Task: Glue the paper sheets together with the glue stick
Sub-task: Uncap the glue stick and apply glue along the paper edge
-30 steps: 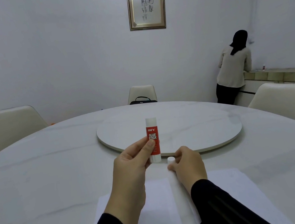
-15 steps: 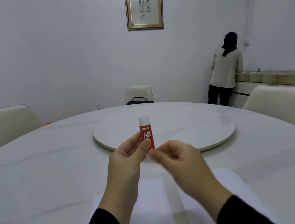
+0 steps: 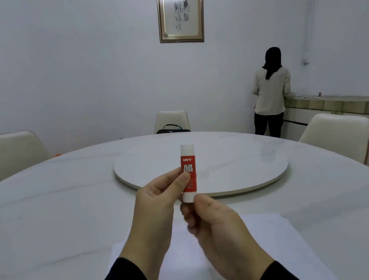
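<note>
A round white marble surface point(image 3: 45, 226) fills the view, with a turntable point(image 3: 233, 168) at its middle. White paper sheets point(image 3: 283, 245) lie flat on its near edge, under the forearms. The left hand point(image 3: 157, 201) pinches the glue stick point(image 3: 188, 172) by its red label between thumb and fingers, holding it upright above the surface with the cap on top. The right hand point(image 3: 214, 223) curls its fingers around the stick's white bottom end.
</note>
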Motion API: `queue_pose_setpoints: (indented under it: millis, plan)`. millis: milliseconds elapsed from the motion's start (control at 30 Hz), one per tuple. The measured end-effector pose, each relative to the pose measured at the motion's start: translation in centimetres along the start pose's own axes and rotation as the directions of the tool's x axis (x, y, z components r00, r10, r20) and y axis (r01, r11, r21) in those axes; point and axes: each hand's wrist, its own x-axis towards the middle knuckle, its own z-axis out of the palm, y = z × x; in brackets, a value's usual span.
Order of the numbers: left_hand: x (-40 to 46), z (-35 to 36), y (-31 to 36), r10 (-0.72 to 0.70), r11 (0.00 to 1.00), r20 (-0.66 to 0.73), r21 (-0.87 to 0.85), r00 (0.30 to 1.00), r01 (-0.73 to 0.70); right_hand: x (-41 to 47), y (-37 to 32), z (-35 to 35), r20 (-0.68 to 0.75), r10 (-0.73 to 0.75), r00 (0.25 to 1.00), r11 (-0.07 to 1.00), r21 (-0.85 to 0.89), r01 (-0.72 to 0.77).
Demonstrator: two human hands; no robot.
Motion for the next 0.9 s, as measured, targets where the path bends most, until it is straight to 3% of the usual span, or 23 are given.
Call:
queue_pose_setpoints:
  millis: [67, 133, 167, 233, 300, 333, 400, 433, 500, 533, 600, 667, 767, 900]
  plan:
    - [-0.2, 0.2, 0.2, -0.027, 0.999, 0.037, 0.039, 0.999, 0.026, 0.0, -0.1, -0.3, 0.178, 0.141, 0.974, 0.938, 0.289, -0.188]
    - [-0.2, 0.4, 0.1, -0.018, 0.999, 0.032, 0.039, 0.999, 0.017, 0.2, 0.2, -0.7, 0.188, 0.136, 0.973, 0.925, 0.327, -0.193]
    - [-0.2, 0.5, 0.0, -0.004, 1.000, 0.014, 0.022, 1.000, 0.003, 0.3, 0.4, -0.8, 0.124, 0.090, 0.988, 0.952, 0.280, -0.122]
    - [-0.1, 0.5, -0.1, 0.017, 1.000, -0.038, -0.007, 0.999, -0.017, 0.0, 0.5, -0.3, -0.052, -0.065, 0.997, 0.997, 0.028, 0.066]
    - [0.0, 0.5, -0.2, 0.020, 1.000, -0.067, -0.017, 0.998, -0.021, 0.0, 0.7, -0.2, -0.181, -0.259, 0.949, 0.940, -0.271, 0.205]
    - [-0.1, 0.5, -0.3, 0.021, 1.000, -0.069, -0.016, 0.997, -0.022, 0.1, 0.8, -0.2, -0.203, -0.325, 0.924, 0.903, -0.356, 0.239]
    - [-0.1, 0.6, -0.3, 0.028, 1.000, -0.060, -0.004, 0.998, -0.028, 0.1, 0.9, -0.1, -0.208, -0.305, 0.929, 0.902, -0.375, 0.212]
    - [-0.2, 0.6, -0.2, 0.027, 1.000, -0.048, 0.002, 0.998, -0.026, 0.1, 0.8, 0.1, -0.191, -0.225, 0.955, 0.945, -0.283, 0.166]
    - [-0.3, 0.6, 0.0, -0.001, 1.000, -0.017, 0.018, 1.000, 0.001, 0.0, 0.5, 0.3, -0.051, -0.018, 0.999, 0.994, 0.110, 0.024]
    - [-0.4, 0.7, 0.1, -0.028, 0.999, -0.002, 0.030, 1.000, 0.028, 0.1, 0.4, 0.3, 0.042, 0.064, 0.997, 0.958, 0.278, -0.073]
    - [-0.6, 1.0, 0.0, -0.067, 0.996, 0.008, 0.063, 0.998, 0.066, 0.2, 0.3, 0.0, 0.151, 0.120, 0.981, 0.903, 0.394, -0.171]
    - [-0.6, 1.3, -0.2, -0.055, 0.996, 0.002, 0.077, 0.999, 0.054, 0.5, 0.5, -0.4, 0.097, 0.112, 0.989, 0.926, 0.350, -0.139]
    - [-0.5, 1.2, -0.3, 0.006, 0.999, -0.027, 0.041, 1.000, -0.005, 0.3, 0.7, -0.3, -0.104, 0.030, 0.994, 0.982, 0.188, -0.009]
    - [-0.2, 0.6, -0.3, 0.025, 1.000, -0.067, 0.003, 0.997, -0.025, -0.1, 0.5, -0.2, -0.186, -0.205, 0.961, 0.962, -0.220, 0.163]
